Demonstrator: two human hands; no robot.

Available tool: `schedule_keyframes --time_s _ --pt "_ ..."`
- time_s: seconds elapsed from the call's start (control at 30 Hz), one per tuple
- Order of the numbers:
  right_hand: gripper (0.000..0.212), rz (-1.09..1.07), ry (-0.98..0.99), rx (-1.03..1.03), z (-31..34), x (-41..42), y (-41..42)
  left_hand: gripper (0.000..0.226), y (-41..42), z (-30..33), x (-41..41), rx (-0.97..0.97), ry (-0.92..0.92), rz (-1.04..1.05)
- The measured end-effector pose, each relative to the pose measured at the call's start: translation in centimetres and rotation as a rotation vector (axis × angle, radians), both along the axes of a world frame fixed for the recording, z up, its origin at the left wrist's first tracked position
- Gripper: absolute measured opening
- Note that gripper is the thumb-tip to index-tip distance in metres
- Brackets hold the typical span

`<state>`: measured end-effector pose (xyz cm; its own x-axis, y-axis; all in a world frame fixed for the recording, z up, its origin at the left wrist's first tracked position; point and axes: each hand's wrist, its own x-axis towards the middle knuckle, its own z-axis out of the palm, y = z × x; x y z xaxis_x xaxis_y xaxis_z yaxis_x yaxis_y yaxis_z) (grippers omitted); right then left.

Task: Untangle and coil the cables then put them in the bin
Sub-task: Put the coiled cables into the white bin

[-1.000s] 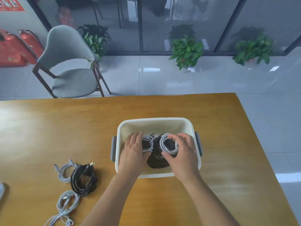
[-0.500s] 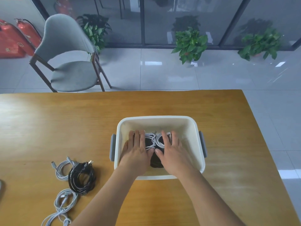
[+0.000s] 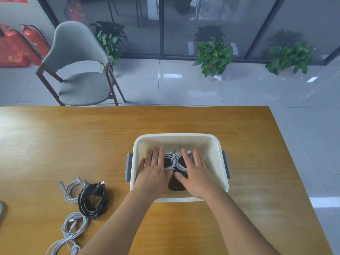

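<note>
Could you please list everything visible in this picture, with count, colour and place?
bin: one, cream with grey handles, on the table.
coiled cables in bin: white over black, count unclear.
black cable: one coil, left of the bin.
white cables: several coils, around the black one.
table: one, wooden.
chair: one, grey, beyond the table.
plants: three, green, by the glass wall.
fire extinguishers: red, far left.
left hand, right hand: flat on the bin's cables.
</note>
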<state>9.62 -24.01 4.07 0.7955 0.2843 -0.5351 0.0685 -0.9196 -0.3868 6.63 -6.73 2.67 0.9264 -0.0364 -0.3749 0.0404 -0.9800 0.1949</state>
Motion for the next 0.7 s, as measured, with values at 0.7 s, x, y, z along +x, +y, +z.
schedule_keyframes --time_s 0.7 --pt "0.058 0.132 -0.336 0.389 5.6 -8.6 8.4 0.075 7.1 2.4 -12.8 -0.141 -0.482 0.193"
